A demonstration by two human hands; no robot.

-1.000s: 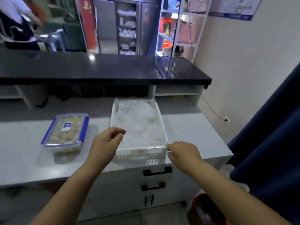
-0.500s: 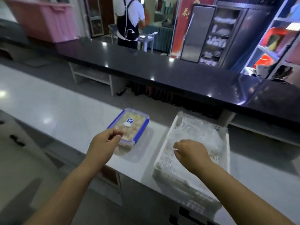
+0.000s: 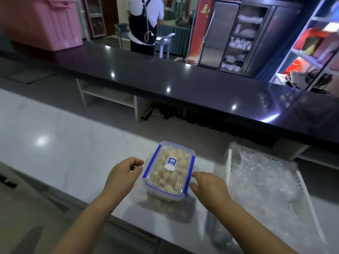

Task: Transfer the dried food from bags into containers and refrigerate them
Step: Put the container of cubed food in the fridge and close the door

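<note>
Already filled, the container point(image 3: 169, 169) sits on the white counter point(image 3: 73, 153) with its clear lid on and the blue clips down along both long sides. Pale, rounded pieces of dried food pack it nearly to the lid. The left hand point(image 3: 123, 174) hovers just beside its left edge, fingers loosely curled with thumb near forefinger, pinching nothing. The right hand point(image 3: 209, 186) reaches for the right edge, fingers relaxed and spread, at or nearly at the clip; I cannot tell whether they touch.

The transfer looks done, so the step in hand is likely picking the box up for refrigeration. That calls for a level, two-sided grip under the rim.

Just to the right, a white perforated tray point(image 3: 228, 162) holds crumpled clear plastic bags point(image 3: 262, 182), seemingly empty. Beyond the black counter point(image 3: 183, 85) stands a glass-door cabinet point(image 3: 240, 37).
</note>
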